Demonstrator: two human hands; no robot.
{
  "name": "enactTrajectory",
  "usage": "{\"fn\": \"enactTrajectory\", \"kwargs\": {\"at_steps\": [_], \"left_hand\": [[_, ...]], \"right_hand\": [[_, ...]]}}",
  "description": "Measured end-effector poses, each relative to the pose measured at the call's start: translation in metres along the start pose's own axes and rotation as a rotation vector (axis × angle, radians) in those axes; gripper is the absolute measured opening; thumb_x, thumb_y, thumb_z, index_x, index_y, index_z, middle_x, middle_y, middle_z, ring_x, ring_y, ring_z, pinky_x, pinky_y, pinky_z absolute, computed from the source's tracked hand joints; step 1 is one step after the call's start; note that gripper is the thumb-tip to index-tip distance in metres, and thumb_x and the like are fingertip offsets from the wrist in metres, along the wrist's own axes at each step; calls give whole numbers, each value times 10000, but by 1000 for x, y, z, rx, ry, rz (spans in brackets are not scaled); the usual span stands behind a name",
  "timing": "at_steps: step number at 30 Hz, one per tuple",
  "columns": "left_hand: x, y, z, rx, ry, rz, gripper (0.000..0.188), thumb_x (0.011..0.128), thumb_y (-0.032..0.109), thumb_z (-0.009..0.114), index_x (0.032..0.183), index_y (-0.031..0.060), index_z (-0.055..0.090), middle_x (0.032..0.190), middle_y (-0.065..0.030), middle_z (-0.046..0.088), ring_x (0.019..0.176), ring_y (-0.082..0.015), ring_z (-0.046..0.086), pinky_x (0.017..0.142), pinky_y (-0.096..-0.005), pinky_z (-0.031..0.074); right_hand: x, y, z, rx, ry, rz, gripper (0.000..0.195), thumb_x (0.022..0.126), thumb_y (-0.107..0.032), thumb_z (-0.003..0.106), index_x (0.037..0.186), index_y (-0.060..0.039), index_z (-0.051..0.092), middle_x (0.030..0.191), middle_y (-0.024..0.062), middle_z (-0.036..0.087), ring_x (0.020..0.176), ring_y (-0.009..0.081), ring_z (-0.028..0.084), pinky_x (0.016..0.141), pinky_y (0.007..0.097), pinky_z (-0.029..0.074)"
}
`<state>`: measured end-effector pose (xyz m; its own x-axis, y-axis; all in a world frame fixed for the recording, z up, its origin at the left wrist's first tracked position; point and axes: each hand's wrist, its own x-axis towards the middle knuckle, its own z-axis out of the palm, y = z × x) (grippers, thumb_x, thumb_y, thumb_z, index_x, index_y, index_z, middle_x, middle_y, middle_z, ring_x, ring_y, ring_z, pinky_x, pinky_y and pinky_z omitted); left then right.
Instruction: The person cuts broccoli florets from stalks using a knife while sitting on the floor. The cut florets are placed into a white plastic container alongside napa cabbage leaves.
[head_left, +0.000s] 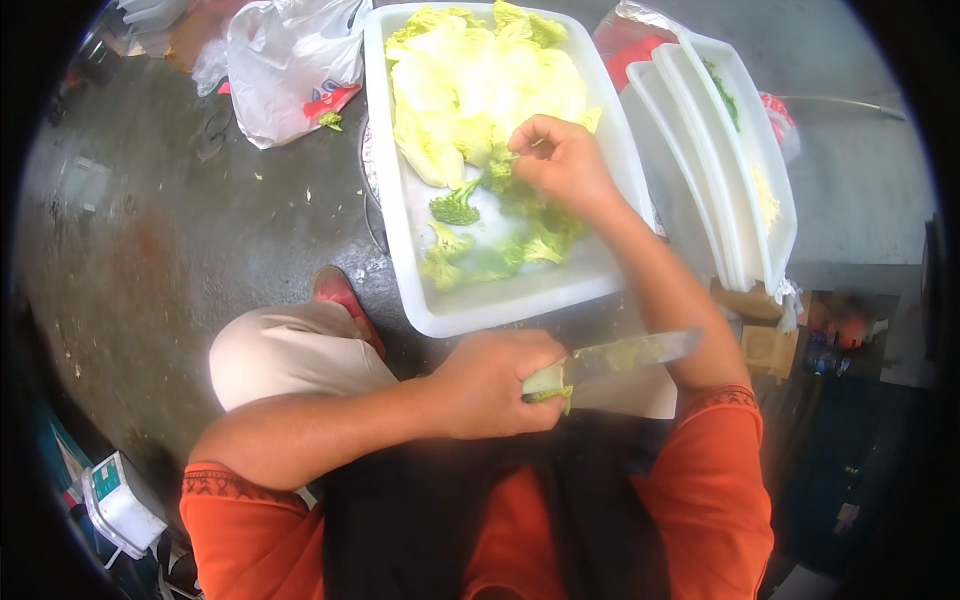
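Note:
My left hand (499, 382) is closed around a pale green broccoli stalk (544, 381), in front of my lap. A knife blade (637, 351) with green bits stuck on it juts rightward from beside the stalk; its handle is hidden. Above the white plastic tray (517, 306), my right hand (562, 161) has its thumb and fingers curled. A broccoli floret (498, 169) is at those fingertips, but whether they grip it is unclear. Pale leafy cabbage (480, 82) fills the tray's far half. Several broccoli florets (454, 208) lie in the near half, some blurred.
White trays (720, 165) lean together on edge to the right, with green and yellowish scraps on the outermost. A plastic bag (292, 67) lies left of the tray, a broccoli scrap (330, 120) by it. A white tub (124, 502) is at lower left on the dark floor (165, 232).

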<state>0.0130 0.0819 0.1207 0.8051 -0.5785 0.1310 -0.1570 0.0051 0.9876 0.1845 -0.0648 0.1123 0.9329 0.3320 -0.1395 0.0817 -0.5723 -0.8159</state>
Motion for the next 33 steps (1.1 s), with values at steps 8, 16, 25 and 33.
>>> {"fn": "enactTrajectory", "kwargs": {"at_steps": [8,16,25,33], "left_hand": [[-2,-1,-3,-40,38,5,173,720,150,663,809,34,571,782,-137,573,742,-354,570,642,-404,458],[-2,0,-3,-173,5,-91,166,734,163,659,816,41,581,785,-144,589,747,-342,582,659,-383,463],[0,0,0,-149,-1,-60,165,728,164,657,800,39,577,776,-144,584,729,-352,579,642,-398,458],[-1,-1,2,-143,-8,-58,161,721,165,654,793,43,577,772,-138,584,722,-350,578,641,-400,458]], "right_hand": [[1,14,22,46,-33,-119,144,781,-11,644,924,-29,640,826,15,650,740,101,589,681,268,494],[-16,4,-10,-549,-158,-17,274,736,-126,708,986,-67,612,771,92,630,709,207,610,678,335,494],[-21,25,-11,-544,-170,-182,329,693,-98,703,993,-85,568,851,109,606,736,247,586,682,350,478],[-12,7,-7,-112,-36,-105,303,688,-82,694,962,-34,574,754,21,547,608,89,504,587,280,454]]}}
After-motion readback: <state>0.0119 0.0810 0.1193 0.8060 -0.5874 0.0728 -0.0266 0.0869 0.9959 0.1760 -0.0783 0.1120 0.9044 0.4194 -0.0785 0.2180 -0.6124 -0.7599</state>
